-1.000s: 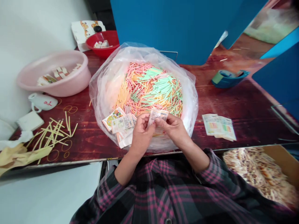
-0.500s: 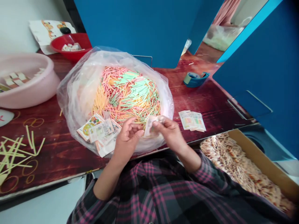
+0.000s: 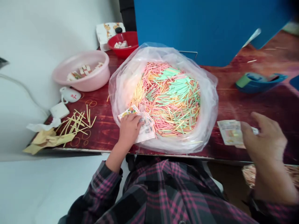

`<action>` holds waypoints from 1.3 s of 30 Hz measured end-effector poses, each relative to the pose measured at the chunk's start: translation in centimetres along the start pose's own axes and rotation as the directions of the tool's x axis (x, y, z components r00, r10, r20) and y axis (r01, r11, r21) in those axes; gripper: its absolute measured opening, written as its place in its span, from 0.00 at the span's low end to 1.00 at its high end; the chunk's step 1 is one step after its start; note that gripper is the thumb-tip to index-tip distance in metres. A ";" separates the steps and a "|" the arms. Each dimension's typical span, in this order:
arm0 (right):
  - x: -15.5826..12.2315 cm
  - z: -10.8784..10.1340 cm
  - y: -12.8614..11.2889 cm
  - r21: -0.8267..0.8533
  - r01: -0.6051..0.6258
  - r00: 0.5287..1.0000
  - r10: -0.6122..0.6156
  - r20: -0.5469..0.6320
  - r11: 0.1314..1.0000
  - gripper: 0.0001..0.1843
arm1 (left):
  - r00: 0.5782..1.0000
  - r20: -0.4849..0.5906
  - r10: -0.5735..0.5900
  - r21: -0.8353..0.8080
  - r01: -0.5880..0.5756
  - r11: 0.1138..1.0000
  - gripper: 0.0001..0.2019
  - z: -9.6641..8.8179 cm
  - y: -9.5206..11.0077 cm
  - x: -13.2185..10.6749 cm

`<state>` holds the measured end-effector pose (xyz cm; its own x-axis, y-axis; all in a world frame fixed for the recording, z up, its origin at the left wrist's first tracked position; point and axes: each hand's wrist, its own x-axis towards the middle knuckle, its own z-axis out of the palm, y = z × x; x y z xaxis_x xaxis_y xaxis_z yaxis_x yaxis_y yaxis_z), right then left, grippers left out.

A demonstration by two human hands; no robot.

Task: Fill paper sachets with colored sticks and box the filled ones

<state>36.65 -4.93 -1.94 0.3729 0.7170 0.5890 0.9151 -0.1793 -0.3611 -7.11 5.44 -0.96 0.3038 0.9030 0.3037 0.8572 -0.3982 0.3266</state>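
While the left hand [image 3: 129, 129] lies over printed paper packets [image 3: 147, 129], the right hand [image 3: 263, 140] hangs open, fingers spread, above a stack of paper slips [image 3: 230, 132].

Those packets sit at the near rim of a clear plastic bag [image 3: 207, 124] full of pastel sticks [image 3: 165, 99]; the left fingers are together, but any grip cannot be told. The blurred right hand is near the slips, on a dark red wooden table [image 3: 224, 102]; contact is unclear.
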 end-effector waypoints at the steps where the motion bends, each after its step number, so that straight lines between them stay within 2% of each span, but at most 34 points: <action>1: 0.1 0.0 -1.1 0.055 -0.001 0.999 0.002 -0.033 0.998 0.26 | 0.999 0.045 -0.014 0.044 0.012 0.999 0.08 0.1 0.2 0.2; 2: 0.2 -0.1 -2.4 0.125 -0.005 0.999 0.009 -0.033 0.992 0.24 | 0.996 0.081 -0.026 0.074 0.020 0.997 0.08 0.1 0.4 0.3; 6: 0.3 0.2 -8.9 0.412 -0.041 0.991 -0.017 0.135 0.910 0.16 | 0.992 0.120 -0.048 0.117 0.034 0.993 0.08 0.1 0.9 0.4; 9: 0.4 1.2 -13.3 0.638 0.006 0.945 -0.212 0.248 0.770 0.11 | 0.995 0.067 -0.074 0.124 0.065 0.990 0.16 0.0 0.8 0.5; 12: 0.8 2.3 -16.2 0.748 0.063 0.897 -0.365 0.247 0.661 0.10 | 0.991 0.082 -0.104 0.156 0.091 0.984 0.16 -0.2 0.7 0.8; 14: 1.2 2.9 -17.2 0.769 0.081 0.888 -0.396 0.233 0.634 0.11 | 0.986 0.107 -0.125 0.184 0.104 0.977 0.11 -0.2 0.7 1.2; 17: 1.5 3.7 -17.7 0.774 0.064 0.878 -0.403 0.256 0.630 0.11 | 0.985 0.081 -0.149 0.198 0.131 0.971 0.06 0.0 0.3 1.7; 20: 1.3 4.3 -18.1 0.776 0.013 0.866 -0.395 0.306 0.631 0.11 | 0.990 0.012 -0.140 0.172 0.136 0.976 0.07 0.1 -0.1 1.7; 22: 1.1 4.6 -18.7 0.769 -0.048 0.858 -0.368 0.359 0.638 0.11 | 0.992 -0.072 -0.100 0.125 0.109 0.986 0.07 -0.3 0.1 1.5; 25: 0.8 4.5 -20.2 0.748 -0.234 0.794 -0.322 0.516 0.621 0.18 | 0.974 -0.225 0.038 0.000 -0.039 0.999 0.05 -1.2 1.9 1.0; 28: 0.8 4.0 -21.4 0.736 -0.410 0.698 -0.335 0.633 0.538 0.24 | 0.940 -0.287 0.186 -0.170 -0.241 0.956 0.03 -1.7 4.8 0.6; 30: 0.7 3.7 -21.4 0.738 -0.457 0.688 -0.329 0.647 0.496 0.20 | 0.942 -0.285 0.176 -0.334 -0.270 0.903 0.01 -1.4 6.3 0.5; 32: 0.6 3.3 -20.8 0.731 -0.478 0.710 -0.276 0.648 0.486 0.18 | 0.972 -0.228 0.064 -0.567 -0.186 0.803 0.07 -0.8 7.1 0.5; 33: 0.5 3.2 -20.3 0.725 -0.488 0.725 -0.237 0.647 0.486 0.17 | 0.987 -0.160 -0.005 -0.690 -0.108 0.715 0.13 -0.5 7.3 0.4; 35: 0.2 3.0 -19.3 0.713 -0.517 0.741 -0.170 0.650 0.474 0.15 | 0.994 0.041 -0.103 -0.873 0.086 0.481 0.23 0.1 7.4 0.2; 37: -0.2 2.8 -18.7 0.713 -0.560 0.734 -0.147 0.663 0.422 0.15 | 0.965 0.228 -0.131 -0.933 0.255 0.253 0.27 0.4 7.6 0.0; 39: -0.8 2.8 -18.6 0.717 -0.598 0.722 -0.147 0.676 0.357 0.19 | 0.933 0.332 -0.135 -0.931 0.348 0.114 0.27 0.5 8.0 -0.2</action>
<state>18.95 -0.31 2.31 0.0310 0.9995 -0.0099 -0.0062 -0.0097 -0.9999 -0.08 2.17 1.13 0.3060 0.9503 -0.0581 -0.1832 0.1186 0.9759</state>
